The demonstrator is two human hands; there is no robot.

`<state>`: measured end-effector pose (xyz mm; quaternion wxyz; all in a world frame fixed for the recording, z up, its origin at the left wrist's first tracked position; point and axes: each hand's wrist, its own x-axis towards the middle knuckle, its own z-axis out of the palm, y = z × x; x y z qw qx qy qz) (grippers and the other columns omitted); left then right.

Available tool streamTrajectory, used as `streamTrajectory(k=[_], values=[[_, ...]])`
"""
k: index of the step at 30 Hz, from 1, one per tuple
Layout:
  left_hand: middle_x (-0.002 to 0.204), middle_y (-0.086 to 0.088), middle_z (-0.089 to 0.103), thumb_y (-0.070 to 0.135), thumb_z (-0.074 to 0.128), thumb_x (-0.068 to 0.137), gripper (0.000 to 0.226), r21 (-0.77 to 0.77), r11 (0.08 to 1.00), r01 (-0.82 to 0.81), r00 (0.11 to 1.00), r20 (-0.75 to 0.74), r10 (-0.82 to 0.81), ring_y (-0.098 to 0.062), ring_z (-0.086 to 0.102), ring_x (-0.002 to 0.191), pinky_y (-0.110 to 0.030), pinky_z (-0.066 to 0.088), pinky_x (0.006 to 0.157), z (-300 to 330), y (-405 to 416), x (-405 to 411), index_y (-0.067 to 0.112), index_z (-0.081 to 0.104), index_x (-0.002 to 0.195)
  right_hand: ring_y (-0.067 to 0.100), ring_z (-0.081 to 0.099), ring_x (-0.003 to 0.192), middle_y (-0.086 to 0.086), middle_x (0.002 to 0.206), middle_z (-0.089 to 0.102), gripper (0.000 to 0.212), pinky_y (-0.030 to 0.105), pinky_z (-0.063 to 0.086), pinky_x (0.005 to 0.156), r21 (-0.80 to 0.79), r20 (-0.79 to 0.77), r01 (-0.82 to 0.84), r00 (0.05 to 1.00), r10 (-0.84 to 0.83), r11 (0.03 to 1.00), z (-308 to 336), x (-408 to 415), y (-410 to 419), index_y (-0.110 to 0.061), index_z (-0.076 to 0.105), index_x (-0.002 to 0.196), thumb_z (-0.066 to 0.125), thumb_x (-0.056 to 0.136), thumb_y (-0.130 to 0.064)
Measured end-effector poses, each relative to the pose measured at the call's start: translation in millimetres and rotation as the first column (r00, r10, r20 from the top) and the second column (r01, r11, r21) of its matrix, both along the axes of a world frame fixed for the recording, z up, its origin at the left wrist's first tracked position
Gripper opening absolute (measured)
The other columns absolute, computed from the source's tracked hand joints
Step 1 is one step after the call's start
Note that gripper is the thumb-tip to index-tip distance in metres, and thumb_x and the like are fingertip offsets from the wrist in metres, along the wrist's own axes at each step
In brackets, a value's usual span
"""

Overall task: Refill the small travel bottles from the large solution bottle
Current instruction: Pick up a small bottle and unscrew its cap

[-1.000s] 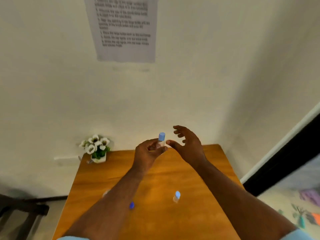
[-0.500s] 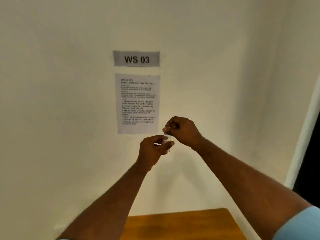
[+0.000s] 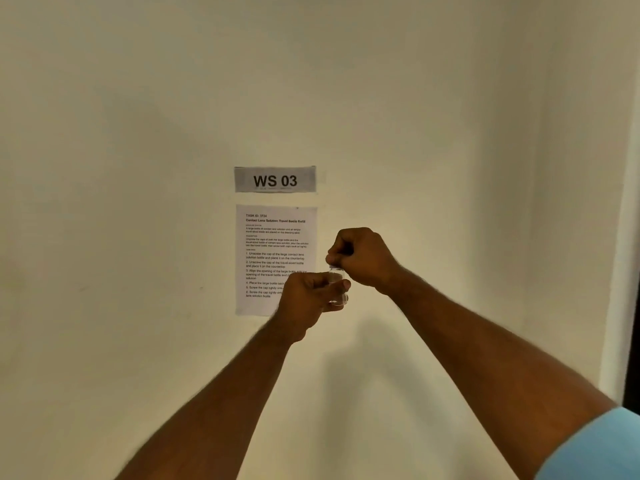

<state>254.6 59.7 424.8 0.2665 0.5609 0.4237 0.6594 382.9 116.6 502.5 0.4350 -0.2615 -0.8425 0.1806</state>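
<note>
Wall sheet (image 3: pixel 266 237): instruction page behind the raised hands.
Right hand (image 3: pixel 362 259): clenched over the bottle's top, directly above.
Left hand (image 3: pixel 306 301): grasping the bottle's body from below.
Travel bottle (image 3: pixel 337 284): clear, upright, held mid-air between both hands.

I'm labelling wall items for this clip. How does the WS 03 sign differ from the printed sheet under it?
The WS 03 sign is a short, wide grey strip; the instruction sheet is a taller white page. The sign carries a few large bold characters; the sheet holds many small lines. The sign is fully visible; the sheet's lower right is covered by the left hand. Both lie flat on the wall, roughly equal in width.
</note>
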Motion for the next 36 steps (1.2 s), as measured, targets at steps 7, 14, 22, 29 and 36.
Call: streamTrajectory(k=[7, 14, 22, 29, 36], values=[[0.089, -0.021, 0.071, 0.014, 0.076, 0.087, 0.025, -0.011, 1.000, 0.001, 1.000, -0.018, -0.001, -0.028, 0.072, 0.082, -0.028, 0.060, 0.071, 10, -4, 11, -0.007, 0.072, 0.100, 0.025, 0.070, 0.103, 0.009, 0.109, 0.073, 0.013, 0.039, 0.058, 0.091, -0.158, -0.055, -0.288, 0.958, 0.283, 0.945, 8, 27, 6, -0.010, 0.070, 0.100, 0.061, 0.094, -0.003], [0.089, -0.020, 0.071, 0.012, 0.076, 0.087, 0.024, -0.011, 1.000, -0.001, 0.999, -0.044, 0.000, -0.024, 0.073, 0.079, -0.028, 0.060, 0.070, 21, -4, 11, -0.006, 0.072, 0.101, 0.029, 0.070, 0.089, 0.011, 0.091, 0.073, 0.019, 0.045, 0.059, 0.085, -0.075, -0.126, -0.145, 0.983, 0.135, 0.987, 12, 21, 11, -0.017, 0.067, 0.093, 0.080, 0.081, -0.024], [0.087, -0.013, 0.074, 0.010, 0.076, 0.086, 0.010, -0.012, 1.000, -0.001, 1.000, -0.014, 0.001, -0.023, 0.073, 0.078, -0.029, 0.062, 0.071, 20, -6, 4, 0.004, 0.075, 0.094, 0.021, 0.068, 0.103, 0.001, 0.110, 0.072, 0.020, 0.039, 0.057, 0.090, -0.139, -0.127, -0.244, 0.966, 0.227, 0.960, 10, 14, 5, -0.011, 0.064, 0.114, 0.058, 0.096, -0.005], [0.089, -0.017, 0.074, 0.006, 0.075, 0.087, 0.018, -0.017, 1.000, -0.027, 0.999, -0.037, 0.026, -0.024, 0.072, 0.077, -0.027, 0.061, 0.068, 23, -10, 2, -0.005, 0.073, 0.101, 0.024, 0.073, 0.091, 0.014, 0.092, 0.074, 0.015, 0.042, 0.061, 0.084, -0.135, -0.188, -0.228, 0.961, 0.201, 0.964, 10, 9, 8, -0.011, 0.065, 0.101, 0.072, 0.088, -0.008], [0.096, -0.034, 0.069, 0.010, 0.076, 0.086, 0.017, 0.011, 0.999, -0.038, 0.998, -0.043, 0.038, -0.028, 0.071, 0.081, -0.031, 0.063, 0.073, 21, -10, -1, -0.002, 0.073, 0.098, 0.016, 0.070, 0.091, 0.001, 0.104, 0.071, 0.023, 0.020, 0.055, 0.072, -0.125, -0.182, -0.203, 0.967, 0.178, 0.971, 11, 7, 5, -0.013, 0.065, 0.107, 0.075, 0.087, -0.019]])
